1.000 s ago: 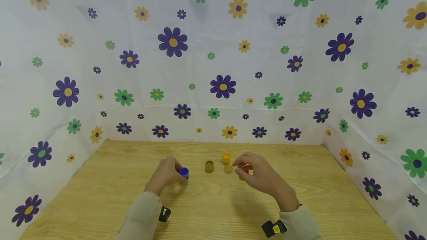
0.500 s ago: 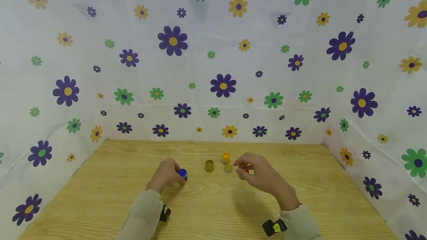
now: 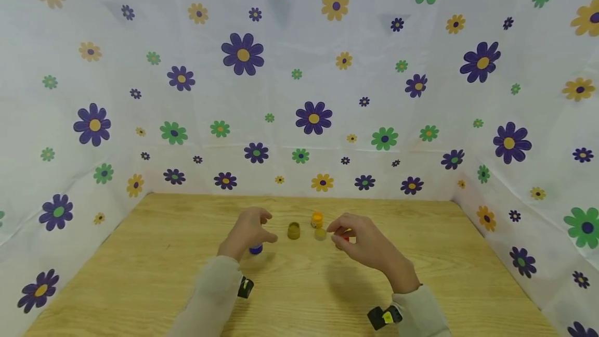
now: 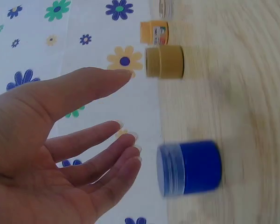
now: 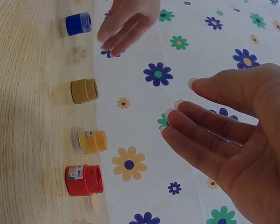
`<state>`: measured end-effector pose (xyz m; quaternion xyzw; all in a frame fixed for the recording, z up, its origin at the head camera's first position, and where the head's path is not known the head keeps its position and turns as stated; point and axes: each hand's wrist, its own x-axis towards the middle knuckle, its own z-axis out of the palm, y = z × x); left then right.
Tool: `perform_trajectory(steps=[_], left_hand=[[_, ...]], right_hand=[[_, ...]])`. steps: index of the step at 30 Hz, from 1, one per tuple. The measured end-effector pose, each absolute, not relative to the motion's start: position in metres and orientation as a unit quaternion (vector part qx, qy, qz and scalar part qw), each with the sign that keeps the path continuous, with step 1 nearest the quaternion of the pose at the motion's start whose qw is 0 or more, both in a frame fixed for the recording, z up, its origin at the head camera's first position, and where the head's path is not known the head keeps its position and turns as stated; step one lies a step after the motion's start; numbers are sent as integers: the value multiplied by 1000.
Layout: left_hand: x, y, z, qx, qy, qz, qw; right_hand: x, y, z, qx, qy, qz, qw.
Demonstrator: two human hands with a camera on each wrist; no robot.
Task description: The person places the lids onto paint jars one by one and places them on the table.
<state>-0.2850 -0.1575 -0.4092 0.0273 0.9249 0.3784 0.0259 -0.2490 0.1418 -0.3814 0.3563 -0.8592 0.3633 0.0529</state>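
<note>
My left hand [image 3: 248, 232] hovers with thumb and fingers spread, holding nothing. Just below it on the table stands a blue paint jar [image 4: 198, 167] with a clear ridged cap, partly covered by the hand in the head view. To the right is an ochre paint jar [image 3: 294, 231] with its mouth uncovered. My right hand [image 3: 365, 241] hangs in the air, thumb apart from loosely bent fingers and nothing between them. It overlaps a red paint jar [image 5: 84, 180] in the head view; that jar's mouth is uncovered.
An orange-yellow paint jar [image 3: 317, 219] stands farther back, with a clear round lid [image 3: 320, 234] in front of it on the wooden table [image 3: 290, 295]. Another small lid [image 5: 92, 202] lies by the red jar. Flower-print cloth [image 3: 281, 92] walls the table's back and sides.
My left hand has let go of the blue jar, after shifting it slightly left, and has risen up and to the right. The right hand stays nearly where it was.
</note>
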Motion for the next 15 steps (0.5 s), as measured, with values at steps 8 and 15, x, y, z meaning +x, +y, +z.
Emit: perform_trajectory(steps=[8,15], left_hand=[[-303,-126,-418,55,921,385,15],[-316,-109,-431,30,917,397,25]], right_hand=[[-249,143,-382,362,-857,361,58],[-249,144,-383,373,-853,361,62]])
